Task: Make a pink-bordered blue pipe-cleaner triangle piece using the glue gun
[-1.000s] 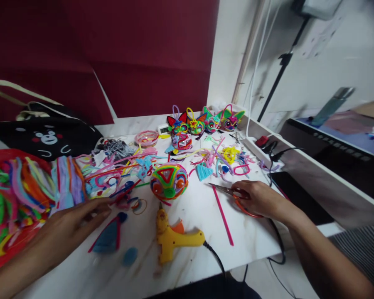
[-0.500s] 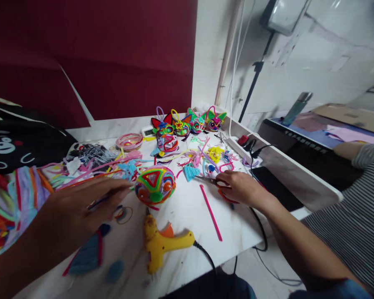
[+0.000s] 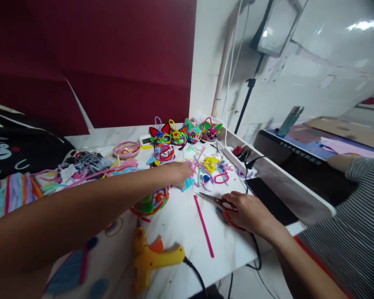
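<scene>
My right hand (image 3: 247, 209) grips a pair of scissors (image 3: 216, 201) by the orange-red handles, and the blades point left, nearly together. Across the table reaches my left hand (image 3: 180, 174), its fingertips at the pile of pipe cleaners (image 3: 199, 166) beside a light-blue piece (image 3: 188, 184). How its fingers are set does not show clearly. Under that forearm, partly hidden, sits a round multicoloured pipe-cleaner head (image 3: 154, 203) with an orange bead eye. A straight magenta pipe cleaner (image 3: 204, 227) lies between it and the scissors.
A yellow glue gun (image 3: 156, 258) with a black cord lies at the front. Several finished pipe-cleaner heads (image 3: 178, 135) line the back. On the right are a power strip (image 3: 238, 155), a black phone-like slab (image 3: 272, 201) and a person in a striped top (image 3: 355, 207).
My left hand has moved from beside the round head, forward and right to the pipe-cleaner pile. The scissors have come away from the light-blue piece, still in my right hand. The view has shifted slightly.
</scene>
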Demonstrator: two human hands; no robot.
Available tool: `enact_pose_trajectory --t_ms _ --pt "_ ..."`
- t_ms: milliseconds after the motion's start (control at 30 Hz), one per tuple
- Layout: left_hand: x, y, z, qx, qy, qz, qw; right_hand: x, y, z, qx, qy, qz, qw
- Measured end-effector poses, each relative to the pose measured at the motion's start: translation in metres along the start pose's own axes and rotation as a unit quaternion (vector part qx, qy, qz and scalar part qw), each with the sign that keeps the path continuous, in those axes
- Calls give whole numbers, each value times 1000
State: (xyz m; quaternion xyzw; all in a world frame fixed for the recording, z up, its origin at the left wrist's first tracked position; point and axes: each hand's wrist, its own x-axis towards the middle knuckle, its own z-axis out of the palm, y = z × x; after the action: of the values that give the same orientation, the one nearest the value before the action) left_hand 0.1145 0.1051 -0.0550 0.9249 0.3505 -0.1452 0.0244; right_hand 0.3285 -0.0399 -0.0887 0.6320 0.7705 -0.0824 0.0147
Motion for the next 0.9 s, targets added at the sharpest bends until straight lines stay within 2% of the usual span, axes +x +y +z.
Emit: enact_pose_trajectory --t_ms 67,133,333,400,467,600,733,833,900 --pt "10 -1 8 16 -53 -11 998 -2 3 1 6 -3 -1 1000" --pt "14 -3 12 26 -74 -14 997 -4 6 2 11 -3 2 1000" --pt "7 -14 3 0 -57 -4 998 -3 0 0 30 -4 -10 999" --pt "-4 -20 -6 -26 -15 -11 999 -1 -9 -1 32 -4 -13 999" --pt "-19 -28 -17 -57 53 -25 997 1 -21 -2 30 -4 -20 999" --pt "-64 -45 -35 -136 199 -59 969 6 -49 0 23 -1 -50 998" --pt "-117 -53 -32 -229 302 -98 920 15 -77 5 3 1 -47 999" --pt "-152 -50 -21 -372 368 -132 842 21 -96 9 2 -12 -40 999" --pt "-170 -44 -14 -405 381 -161 816 21 -105 10 1 -29 -41 999"
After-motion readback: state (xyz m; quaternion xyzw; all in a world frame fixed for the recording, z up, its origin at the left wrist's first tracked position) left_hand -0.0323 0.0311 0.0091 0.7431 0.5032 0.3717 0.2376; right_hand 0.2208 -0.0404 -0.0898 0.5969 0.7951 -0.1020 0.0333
